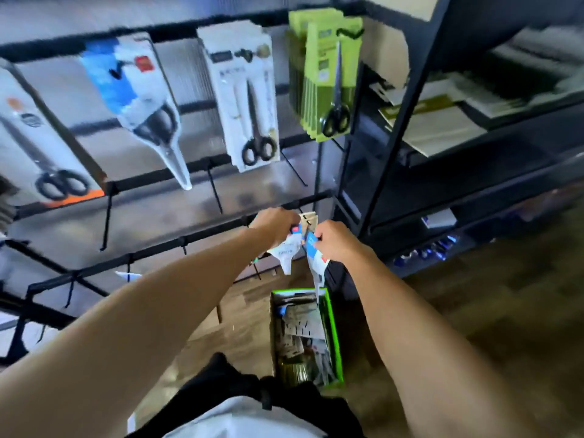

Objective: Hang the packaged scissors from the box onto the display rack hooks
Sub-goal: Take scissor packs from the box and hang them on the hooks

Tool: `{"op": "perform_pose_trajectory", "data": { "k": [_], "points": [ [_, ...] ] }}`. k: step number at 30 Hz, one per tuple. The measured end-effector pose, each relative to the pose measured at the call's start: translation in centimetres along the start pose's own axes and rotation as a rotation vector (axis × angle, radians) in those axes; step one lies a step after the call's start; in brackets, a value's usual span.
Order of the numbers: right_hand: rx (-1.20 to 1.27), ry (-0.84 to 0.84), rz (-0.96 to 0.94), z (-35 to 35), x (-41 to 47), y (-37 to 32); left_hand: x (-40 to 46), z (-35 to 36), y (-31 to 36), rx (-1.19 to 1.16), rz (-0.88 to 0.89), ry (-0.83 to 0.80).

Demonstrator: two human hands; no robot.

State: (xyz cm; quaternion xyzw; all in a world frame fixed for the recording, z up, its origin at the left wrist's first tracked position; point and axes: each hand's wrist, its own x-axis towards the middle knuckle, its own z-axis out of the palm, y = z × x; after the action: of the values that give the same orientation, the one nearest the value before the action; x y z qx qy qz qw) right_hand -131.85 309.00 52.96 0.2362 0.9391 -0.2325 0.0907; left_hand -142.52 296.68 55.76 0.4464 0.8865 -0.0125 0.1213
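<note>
Head view, scissors packs [286, 252] pinched between both hands' fingers [311, 245]

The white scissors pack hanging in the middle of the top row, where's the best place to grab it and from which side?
Probably the lower end of the white scissors pack, pinching the card edges beside the black handle loops. Come from the front and below: it hangs by its top from the rack bar, its bottom swings free, and neighbouring packs crowd both sides. Both hands are busy with other packs.
</note>
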Motion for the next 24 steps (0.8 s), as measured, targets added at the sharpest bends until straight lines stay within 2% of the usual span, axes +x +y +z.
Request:
{"op": "perform_pose_trajectory", "data": {
  "k": [4, 7, 11, 15, 19, 24],
  "points": [
    [-0.092, 0.071, -0.086, -4.8, -0.6, -5.3, -2.8, -4.3, -2.6, 0.008, 0.005, 0.056],
    [-0.108, 0.071, -0.135, -7.1, -1.4, -9.3, -5.0, -6.7, -4.9, -0.088, 0.001, 0.102],
    [-0.026, 0.141, -0.168, -8.4, -2.9, -13.9, -8.7, -9.5, -7.5, -0.079, -0.019, 0.201],
    [-0.141, 0.235, -0.256, -9.3, -5.6, -19.1, -13.0, -11.9, -10.7, -0.095, -0.055, 0.321],
    [-0.202, 0.323, -0.222, -10.7, -8.0, -22.7, -16.6, -14.2, -13.2, -0.177, -0.116, 0.420],
    [-0.083, 0.381, -0.200, -12.3, -10.4, -25.5, -20.3, -17.1, -14.9, -0.206, -0.091, 0.498]
  ]
}}
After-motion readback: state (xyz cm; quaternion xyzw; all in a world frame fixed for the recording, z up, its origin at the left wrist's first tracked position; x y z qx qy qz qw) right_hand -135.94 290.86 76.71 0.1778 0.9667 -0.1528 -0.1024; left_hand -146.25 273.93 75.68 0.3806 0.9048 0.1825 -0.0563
